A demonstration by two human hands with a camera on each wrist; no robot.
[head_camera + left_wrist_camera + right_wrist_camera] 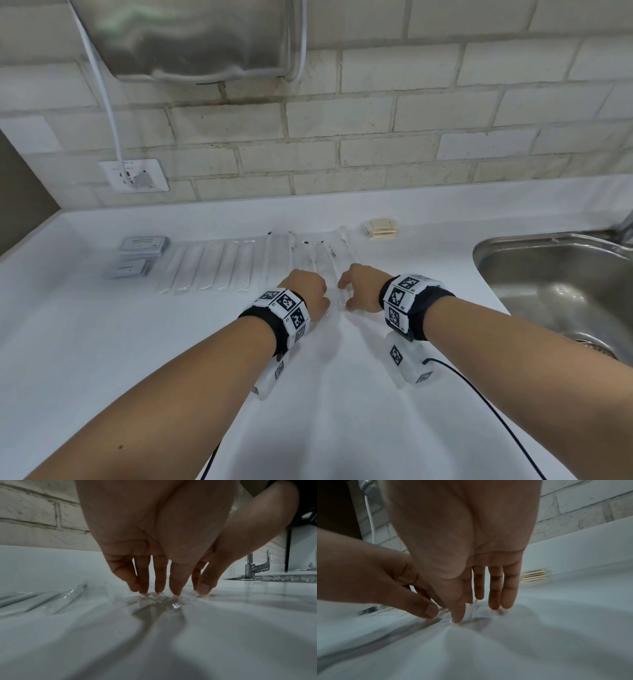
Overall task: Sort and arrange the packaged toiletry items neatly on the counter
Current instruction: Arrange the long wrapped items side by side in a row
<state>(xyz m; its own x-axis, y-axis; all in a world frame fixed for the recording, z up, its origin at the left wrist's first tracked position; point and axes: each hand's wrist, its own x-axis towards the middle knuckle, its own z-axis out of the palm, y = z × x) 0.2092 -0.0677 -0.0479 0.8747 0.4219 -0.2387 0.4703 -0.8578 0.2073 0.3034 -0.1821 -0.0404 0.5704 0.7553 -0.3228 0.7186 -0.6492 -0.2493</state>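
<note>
Both hands work on one clear packet (pixel 337 301), which lies on the counter (pixel 137 342) at the near end of the fanned clear packets (pixel 318 253). The left hand (pixel 305 291) has its fingers fairly straight, tips pressing down on the film; the right hand (pixel 361 287) does the same, with its thumb (pixel 457 609) and fingertips (pixel 494 599) set on the wrapper (pressing more than gripping, as far as I can tell).

The sorting looks well advanced. Left of the clear packets lies a tidy row of white sachets (pixel 205 267), and further left two grey stacks (pixel 144 245). Right of the packets sits a small cream stack (pixel 382 229). Only the clear packets are still skewed and probably need squaring up.

The counter is white and glossy. A steel sink (pixel 555 284) lies to the right of the packets, with a pale brick wall (pixel 376 137) and a socket (pixel 133 174) behind.
</note>
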